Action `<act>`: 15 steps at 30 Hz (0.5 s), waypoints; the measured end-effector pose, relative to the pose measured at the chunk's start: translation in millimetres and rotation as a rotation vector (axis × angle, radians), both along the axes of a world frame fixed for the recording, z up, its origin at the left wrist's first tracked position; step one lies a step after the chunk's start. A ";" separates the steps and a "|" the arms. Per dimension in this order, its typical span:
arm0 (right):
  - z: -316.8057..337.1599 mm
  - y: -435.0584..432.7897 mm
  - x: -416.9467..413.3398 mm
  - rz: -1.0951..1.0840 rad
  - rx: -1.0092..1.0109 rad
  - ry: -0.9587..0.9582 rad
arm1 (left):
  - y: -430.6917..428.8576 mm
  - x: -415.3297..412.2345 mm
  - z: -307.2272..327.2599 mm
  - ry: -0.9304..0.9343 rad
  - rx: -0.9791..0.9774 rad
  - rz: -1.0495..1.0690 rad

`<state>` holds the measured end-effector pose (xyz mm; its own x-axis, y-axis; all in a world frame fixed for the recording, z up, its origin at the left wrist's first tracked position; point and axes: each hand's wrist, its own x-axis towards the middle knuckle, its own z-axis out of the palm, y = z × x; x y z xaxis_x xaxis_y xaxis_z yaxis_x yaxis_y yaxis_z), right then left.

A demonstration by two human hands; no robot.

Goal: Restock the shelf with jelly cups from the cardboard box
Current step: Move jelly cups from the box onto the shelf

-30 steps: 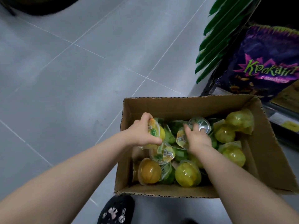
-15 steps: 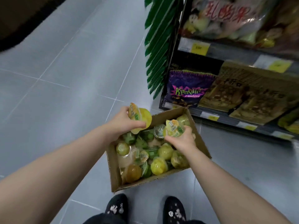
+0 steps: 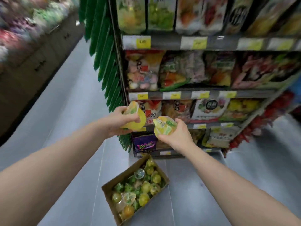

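Far left: a dark cabinet run (image 3: 32, 66) lines the aisle; the goods on top are too blurred to identify. The floor (image 3: 73, 128) is grey tile with thin joints.

Centre left: a green leaf garland (image 3: 104, 54) hangs down the end of the shelf (image 3: 164, 42). Each tier of the shelf is packed with snack bags and has a front rail with yellow price tags (image 3: 143, 41).

Left hand (image 3: 116, 123): raised in front of a lower tier, fingers wrapped round a yellow jelly cup (image 3: 138, 121), lid tilted up.

Right hand (image 3: 180, 136): just beside the left, gripping a second jelly cup (image 3: 164, 128), lid facing the camera. The two cups are close but apart.

Below the hands, a purple bag (image 3: 144, 144) sits on the bottom tier. The cardboard box (image 3: 118, 176) rests open on the floor in front of the shelf, holding the remaining jelly cups (image 3: 143, 185), mostly yellow and green.

Far right: a red garland (image 3: 263, 118) trims the other end of the shelf.
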<state>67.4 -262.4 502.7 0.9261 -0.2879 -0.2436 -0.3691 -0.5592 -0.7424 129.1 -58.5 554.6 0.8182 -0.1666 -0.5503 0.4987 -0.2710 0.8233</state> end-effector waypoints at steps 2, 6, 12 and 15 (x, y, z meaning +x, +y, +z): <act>46.2 -17.6 -4.8 0.004 -0.030 -0.078 | -18.8 0.9 48.8 -0.106 0.049 -0.051; 123.1 -64.8 -17.4 0.036 -0.122 -0.246 | -62.8 -3.0 121.2 -0.365 0.200 -0.124; 202.2 -141.3 -40.7 0.023 -0.156 -0.445 | -132.9 -18.8 197.7 -0.566 0.198 -0.123; 231.3 -170.5 -45.4 0.008 -0.130 -0.569 | -157.8 -26.7 225.3 -0.639 0.176 -0.098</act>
<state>22.0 -432.9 734.1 0.9034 -0.2742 0.3296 0.0723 -0.6603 -0.7475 102.4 -216.3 779.9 0.9779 -0.2086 0.0120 -0.1063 -0.4473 0.8880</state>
